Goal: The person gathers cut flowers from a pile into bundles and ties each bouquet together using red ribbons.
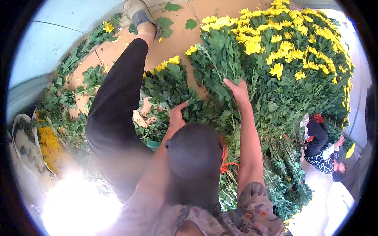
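Note:
Leafy stems topped with yellow blooms form a bunch of chrysanthemums (pixel 220 51) at the upper middle. My right hand (pixel 239 91) is closed round its stems, thumb on the near side. Lower and to the left, my left hand (pixel 176 115) is at the base of a shorter bunch of yellow chrysanthemums (pixel 165 80). Its thumb shows along the leaves, while its other fingers are mostly hidden by foliage; the hand appears closed on the stems. A large heap of chrysanthemums (pixel 283 84) lies directly right of my right hand.
My outstretched leg (pixel 118 82) crosses the orange tiled floor (pixel 177 37). Stripped leaves and stems (pixel 75 94) litter the left side. A sack with yellow petals (pixel 49 143) stands at far left. Another person (pixel 321 147) sits beyond the heap at right. A dark rounded shape covers the lower middle.

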A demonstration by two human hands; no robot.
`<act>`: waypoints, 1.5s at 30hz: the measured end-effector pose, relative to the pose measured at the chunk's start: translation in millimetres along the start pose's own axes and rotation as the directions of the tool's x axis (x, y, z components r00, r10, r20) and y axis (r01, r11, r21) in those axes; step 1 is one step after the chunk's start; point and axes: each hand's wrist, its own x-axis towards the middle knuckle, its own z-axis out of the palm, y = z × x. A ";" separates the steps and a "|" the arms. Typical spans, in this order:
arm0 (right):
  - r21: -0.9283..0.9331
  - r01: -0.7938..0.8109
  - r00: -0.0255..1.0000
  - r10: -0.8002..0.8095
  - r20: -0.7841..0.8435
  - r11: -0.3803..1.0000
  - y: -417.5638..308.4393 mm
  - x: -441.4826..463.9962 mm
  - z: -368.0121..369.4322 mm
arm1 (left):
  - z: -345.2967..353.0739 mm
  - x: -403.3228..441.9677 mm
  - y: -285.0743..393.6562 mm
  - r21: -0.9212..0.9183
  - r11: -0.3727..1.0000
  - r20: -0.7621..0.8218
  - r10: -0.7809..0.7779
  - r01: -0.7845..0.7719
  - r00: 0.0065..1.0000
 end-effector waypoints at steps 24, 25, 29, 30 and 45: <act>-0.279 -0.023 0.999 0.029 0.018 0.960 10.9 -94.6 12.7 | 21.2 11.4 -12.3 -0.227 0.970 0.263 -0.029 0.092 0.964; -0.444 0.048 0.999 -0.044 0.019 0.895 16.3 -98.3 20.3 | 21.6 10.5 -17.7 -0.220 0.975 0.290 0.028 0.038 0.957; -0.690 0.003 1.000 -0.012 -0.009 0.724 32.9 -95.2 37.7 | 28.4 10.4 -23.0 -0.220 0.974 0.358 0.023 0.060 0.933; -0.674 -0.009 1.000 0.001 -0.012 0.739 34.2 -95.2 37.1 | 28.1 7.6 -19.9 -0.219 0.974 0.359 0.020 0.063 0.933; -0.720 0.015 0.959 0.194 0.207 0.694 73.5 -139.6 46.0 | 54.6 -58.0 21.0 -0.094 0.995 0.179 -0.016 0.033 0.984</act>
